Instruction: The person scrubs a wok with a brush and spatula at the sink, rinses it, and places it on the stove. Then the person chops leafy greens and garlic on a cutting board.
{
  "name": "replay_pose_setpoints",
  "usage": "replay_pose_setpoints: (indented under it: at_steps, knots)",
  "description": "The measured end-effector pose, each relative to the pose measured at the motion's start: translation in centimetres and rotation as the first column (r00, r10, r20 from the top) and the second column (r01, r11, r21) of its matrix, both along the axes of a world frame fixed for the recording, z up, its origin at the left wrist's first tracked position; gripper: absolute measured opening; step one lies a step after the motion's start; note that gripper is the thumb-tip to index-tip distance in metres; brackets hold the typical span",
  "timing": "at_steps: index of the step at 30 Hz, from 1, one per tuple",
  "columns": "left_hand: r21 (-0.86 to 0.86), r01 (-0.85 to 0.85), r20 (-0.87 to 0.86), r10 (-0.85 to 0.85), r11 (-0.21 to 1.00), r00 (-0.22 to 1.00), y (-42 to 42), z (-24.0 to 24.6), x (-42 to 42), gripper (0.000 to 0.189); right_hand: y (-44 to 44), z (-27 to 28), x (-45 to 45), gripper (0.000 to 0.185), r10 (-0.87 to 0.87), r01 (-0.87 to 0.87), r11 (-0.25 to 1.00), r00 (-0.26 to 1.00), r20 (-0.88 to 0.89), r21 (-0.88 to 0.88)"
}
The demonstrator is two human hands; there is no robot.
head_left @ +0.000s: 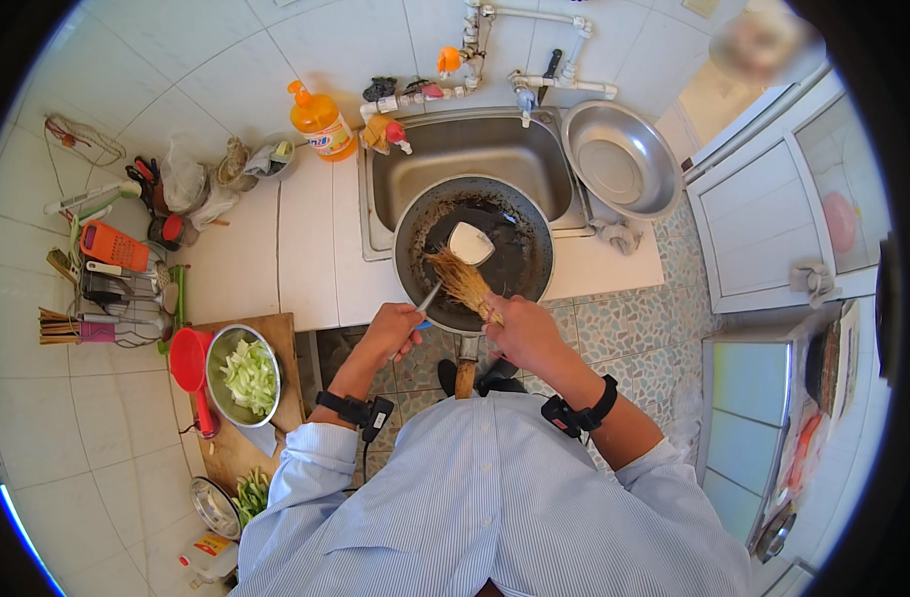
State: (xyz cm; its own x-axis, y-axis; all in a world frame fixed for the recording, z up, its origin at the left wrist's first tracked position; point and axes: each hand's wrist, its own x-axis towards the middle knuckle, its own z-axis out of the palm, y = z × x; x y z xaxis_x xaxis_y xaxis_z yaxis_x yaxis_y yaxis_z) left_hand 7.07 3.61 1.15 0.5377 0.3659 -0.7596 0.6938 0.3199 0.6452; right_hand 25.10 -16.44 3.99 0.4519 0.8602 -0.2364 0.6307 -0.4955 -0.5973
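Observation:
A dark wok (pixel 526 283) with a wooden handle (pixel 465 379) rests over the front edge of the sink. My left hand (pixel 390 330) grips the metal shaft of a wok spatula (pixel 430 296). Its broad blade (pixel 471 244) looks pale and lies inside the wok. In my right hand (pixel 523 328) is a bundled straw brush (pixel 461 282), its bristles spread across the spatula just below the blade. The brush hides the spatula's neck. Dark residue and a wet shine mark the wok's inside.
Behind the wok is a steel sink (pixel 466 130) with taps (pixel 526 101). A steel basin (pixel 612 160) stands right, an orange pump bottle (pixel 323 123) left. A bowl of chopped greens (pixel 248 377) and a red ladle (pixel 190 358) sit on a wooden board (pixel 287 336). A knife (pixel 550 71) hangs behind the pipe.

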Motion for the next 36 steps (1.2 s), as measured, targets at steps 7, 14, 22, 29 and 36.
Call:
replay_pose_setpoints:
  at_steps: [7,14,22,29,36]
  knots:
    - [0.016,0.005,-0.013,-0.005,1.000,1.000,0.0,-0.2,0.2,0.024,0.8,-1.7,4.6,0.038,-0.146,0.157,0.986,0.976,0.162,-0.056]
    - [0.141,0.069,-0.051,-0.062,0.988,0.997,0.0,-0.4,0.1,0.027,0.0,0.7,1.8,0.037,-0.094,0.094,0.995,0.996,0.002,-0.025]
    - [0.297,0.128,-0.103,-0.101,0.946,0.989,-0.3,-1.0,0.3,0.034,1.8,-1.9,3.6,0.035,-0.104,0.114,0.990,0.989,0.108,-0.088]
    - [0.601,0.288,-0.164,-0.237,0.746,0.958,-0.5,-3.4,-0.6,0.034,0.1,-0.2,2.0,0.036,-0.058,0.060,0.998,0.997,0.060,-0.023]
    - [0.739,0.377,-0.258,-0.282,0.558,0.924,-1.1,-3.9,-0.8,0.033,0.1,-0.6,1.2,0.046,0.024,-0.026,0.999,0.998,-0.066,-0.032]
